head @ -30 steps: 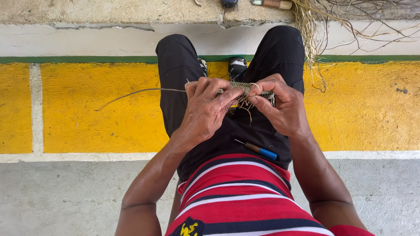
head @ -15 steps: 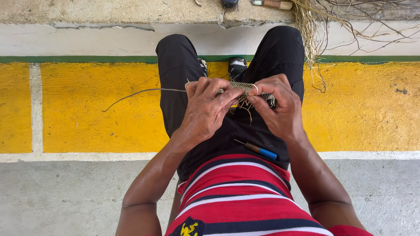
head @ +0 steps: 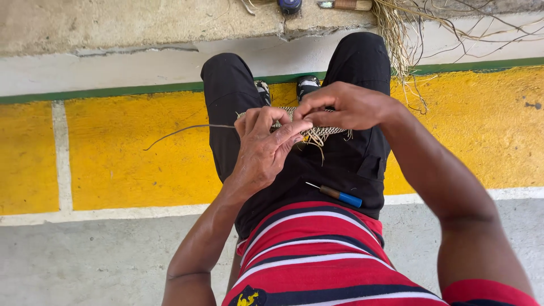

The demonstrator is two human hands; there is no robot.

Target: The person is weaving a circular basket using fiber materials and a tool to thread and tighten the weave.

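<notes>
Your left hand [head: 263,148] pinches the near end of the woven strip [head: 317,127], its fingers curled over the weave and thumb pressed on top, so that grip is clenched on the strip. Your right hand [head: 345,105] now sits higher and further over the strip than a second ago, when it lay low beside the left with the knuckles touching; its fingertips pinch down on the weave from above, so this grip too grasps the strip. That lift suggests you have moved from holding the work steady to pulling or tucking a strand. The strip lies across your lap, above the black trousers [head: 345,164], between both hands; its long axis runs left to right, nearly level. One loose strand [head: 187,130] leaves the left end and trails out to your left, drooping slightly over the yellow band [head: 113,153] of the floor, much as it did before. Short frayed ends hang from the strip's lower edge. A small tool with a blue handle [head: 340,196] rests on your right thigh, just below the work, untouched. Further out, a bundle of dry fibres [head: 408,34] lies on the concrete ledge [head: 141,22] beyond your knees, beside a wooden-handled tool [head: 345,4].
</notes>
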